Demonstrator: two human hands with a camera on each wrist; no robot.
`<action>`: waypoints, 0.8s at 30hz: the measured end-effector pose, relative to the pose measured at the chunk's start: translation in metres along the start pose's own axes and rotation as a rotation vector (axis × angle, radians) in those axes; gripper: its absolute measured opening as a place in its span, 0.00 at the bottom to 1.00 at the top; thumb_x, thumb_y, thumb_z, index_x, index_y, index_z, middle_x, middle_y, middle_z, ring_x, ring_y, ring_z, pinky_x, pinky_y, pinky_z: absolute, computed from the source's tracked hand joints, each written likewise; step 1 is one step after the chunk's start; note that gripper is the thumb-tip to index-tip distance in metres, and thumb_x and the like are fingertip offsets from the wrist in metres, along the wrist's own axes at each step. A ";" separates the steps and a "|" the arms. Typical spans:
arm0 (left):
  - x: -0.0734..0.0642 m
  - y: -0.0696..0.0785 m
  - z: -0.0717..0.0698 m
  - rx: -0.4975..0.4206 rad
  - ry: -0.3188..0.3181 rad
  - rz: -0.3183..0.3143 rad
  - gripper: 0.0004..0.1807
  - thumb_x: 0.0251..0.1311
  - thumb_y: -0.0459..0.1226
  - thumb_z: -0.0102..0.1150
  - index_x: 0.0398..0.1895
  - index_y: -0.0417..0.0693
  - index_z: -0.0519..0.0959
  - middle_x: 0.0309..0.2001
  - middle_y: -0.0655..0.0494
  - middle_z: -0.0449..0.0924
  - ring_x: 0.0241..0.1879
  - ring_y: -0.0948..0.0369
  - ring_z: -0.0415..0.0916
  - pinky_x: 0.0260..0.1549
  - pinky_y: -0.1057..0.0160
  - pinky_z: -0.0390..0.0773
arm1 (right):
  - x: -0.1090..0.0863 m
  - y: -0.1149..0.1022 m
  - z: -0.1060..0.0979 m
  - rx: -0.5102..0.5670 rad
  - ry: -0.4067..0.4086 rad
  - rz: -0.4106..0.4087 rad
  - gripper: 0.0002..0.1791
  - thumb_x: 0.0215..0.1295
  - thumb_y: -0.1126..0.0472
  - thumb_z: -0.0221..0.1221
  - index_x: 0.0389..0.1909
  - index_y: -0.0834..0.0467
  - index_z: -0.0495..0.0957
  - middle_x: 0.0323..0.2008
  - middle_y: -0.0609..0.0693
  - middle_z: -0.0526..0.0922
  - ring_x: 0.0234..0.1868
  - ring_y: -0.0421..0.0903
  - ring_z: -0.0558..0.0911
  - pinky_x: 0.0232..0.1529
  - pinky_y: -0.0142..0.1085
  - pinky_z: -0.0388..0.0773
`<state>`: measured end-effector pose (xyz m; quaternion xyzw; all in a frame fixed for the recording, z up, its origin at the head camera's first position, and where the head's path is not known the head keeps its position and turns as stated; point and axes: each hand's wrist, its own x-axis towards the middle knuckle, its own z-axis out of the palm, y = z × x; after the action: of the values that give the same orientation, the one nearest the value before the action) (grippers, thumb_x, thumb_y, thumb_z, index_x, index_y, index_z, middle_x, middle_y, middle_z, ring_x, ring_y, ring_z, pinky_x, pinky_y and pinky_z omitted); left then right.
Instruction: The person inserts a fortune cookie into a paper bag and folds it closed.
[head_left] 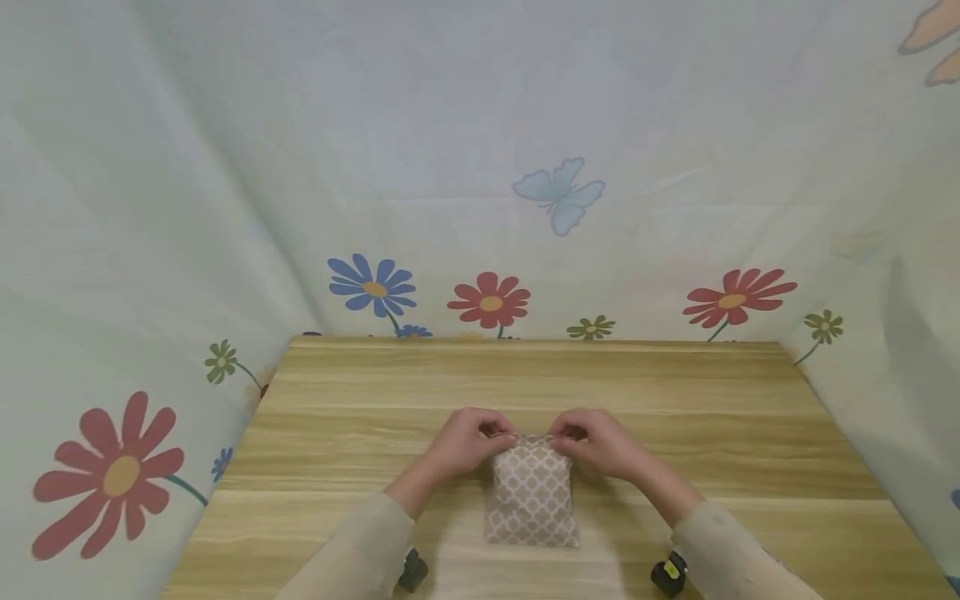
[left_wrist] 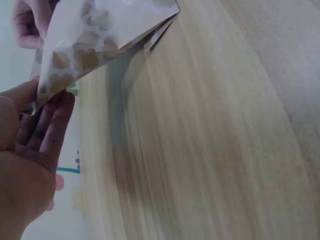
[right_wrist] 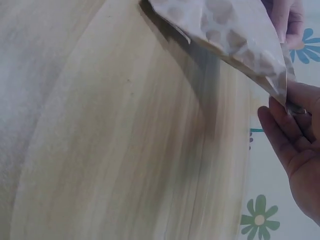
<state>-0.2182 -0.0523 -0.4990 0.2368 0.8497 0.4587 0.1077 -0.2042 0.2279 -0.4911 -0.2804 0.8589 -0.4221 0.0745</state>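
Observation:
A small paper bag [head_left: 531,493], beige with a white lattice print, stands between the two hands near the front middle of the table. My left hand [head_left: 474,442] pinches its top left corner between thumb and fingers. At the top right corner my right hand [head_left: 594,442] pinches it the same way. In the left wrist view the bag [left_wrist: 97,42] slants down to the left hand [left_wrist: 35,145], whose thumb lies over the corner and fingers beneath. From the right wrist, the bag [right_wrist: 225,35] tapers to the corner pinched by the right hand [right_wrist: 300,135].
The wood-grain table [head_left: 360,383] reaches back to a pale cloth backdrop [head_left: 450,125] printed with flowers and butterflies. Cloth also hangs along both sides. Dark wrist devices [head_left: 670,575] show below both sleeves, close over the table's front part.

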 end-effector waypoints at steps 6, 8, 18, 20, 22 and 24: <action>-0.003 -0.006 -0.005 0.018 -0.033 -0.024 0.02 0.69 0.40 0.71 0.39 0.53 0.91 0.34 0.67 0.87 0.37 0.66 0.80 0.42 0.64 0.83 | -0.002 0.002 0.002 -0.020 0.017 -0.010 0.04 0.73 0.65 0.66 0.39 0.53 0.88 0.36 0.40 0.88 0.39 0.36 0.85 0.48 0.36 0.87; -0.004 -0.005 -0.006 0.021 -0.041 -0.025 0.03 0.70 0.40 0.71 0.38 0.54 0.90 0.34 0.68 0.87 0.38 0.65 0.81 0.42 0.63 0.83 | -0.001 0.003 0.002 -0.026 0.012 -0.010 0.03 0.73 0.64 0.66 0.40 0.54 0.88 0.37 0.41 0.89 0.40 0.37 0.86 0.49 0.37 0.87; -0.005 -0.002 -0.002 -0.003 0.005 -0.042 0.02 0.71 0.40 0.70 0.39 0.57 0.89 0.37 0.68 0.87 0.41 0.64 0.82 0.44 0.62 0.84 | 0.006 -0.004 0.003 -0.082 0.018 -0.054 0.02 0.74 0.61 0.67 0.41 0.52 0.88 0.39 0.41 0.89 0.42 0.37 0.86 0.47 0.38 0.87; -0.004 -0.001 -0.002 -0.005 -0.001 -0.048 0.02 0.70 0.40 0.70 0.42 0.56 0.89 0.40 0.67 0.87 0.42 0.63 0.81 0.44 0.62 0.83 | 0.006 -0.003 0.004 -0.085 0.031 -0.069 0.02 0.73 0.62 0.68 0.41 0.53 0.89 0.39 0.42 0.89 0.41 0.36 0.86 0.47 0.38 0.87; -0.002 0.000 -0.002 -0.002 -0.008 -0.040 0.05 0.69 0.40 0.70 0.45 0.55 0.89 0.42 0.66 0.87 0.42 0.63 0.81 0.45 0.62 0.83 | 0.006 -0.004 0.005 -0.087 0.041 -0.076 0.02 0.73 0.62 0.68 0.40 0.53 0.89 0.38 0.41 0.89 0.40 0.36 0.86 0.47 0.38 0.87; -0.001 0.001 -0.001 0.012 -0.010 -0.024 0.04 0.70 0.39 0.70 0.44 0.54 0.90 0.42 0.65 0.88 0.42 0.64 0.81 0.45 0.63 0.83 | 0.006 -0.004 0.005 -0.082 0.043 -0.084 0.02 0.74 0.62 0.67 0.40 0.53 0.89 0.38 0.42 0.89 0.40 0.38 0.86 0.47 0.38 0.87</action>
<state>-0.2176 -0.0530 -0.4973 0.2295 0.8547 0.4510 0.1159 -0.2062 0.2191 -0.4907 -0.3097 0.8644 -0.3952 0.0265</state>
